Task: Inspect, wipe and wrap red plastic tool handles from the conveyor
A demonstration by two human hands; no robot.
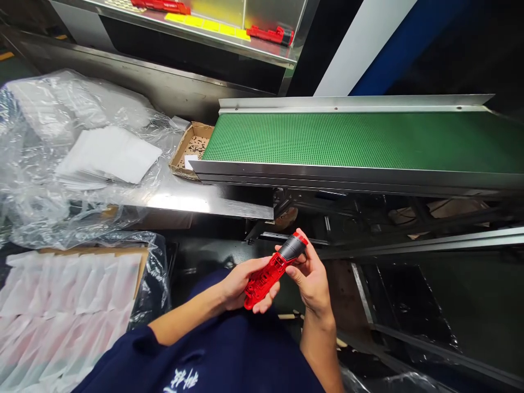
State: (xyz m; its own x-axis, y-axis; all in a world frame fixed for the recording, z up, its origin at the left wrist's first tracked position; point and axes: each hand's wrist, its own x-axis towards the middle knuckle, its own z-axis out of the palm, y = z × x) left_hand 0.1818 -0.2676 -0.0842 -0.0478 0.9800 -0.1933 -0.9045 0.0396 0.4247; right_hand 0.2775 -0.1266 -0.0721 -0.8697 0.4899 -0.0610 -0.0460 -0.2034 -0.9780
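Note:
A red plastic tool housing half [266,278] with a black collar and a red rim is held up before my body, its ribbed inner side facing me. My left hand [245,281] supports its lower part from underneath, thumb along the near edge. My right hand [311,275] grips the black collar end, with the thumb on the near side and fingers behind. The housing tilts, collar end up and to the right.
A green conveyor belt [311,139] runs to the right, with a cardboard box [180,158] of small dark bits at its left end. White foam pouches [110,155] lie on plastic wrap at left. Wrapped parts fill a carton [141,267] below. Another red housing [270,35] rests on the lit shelf.

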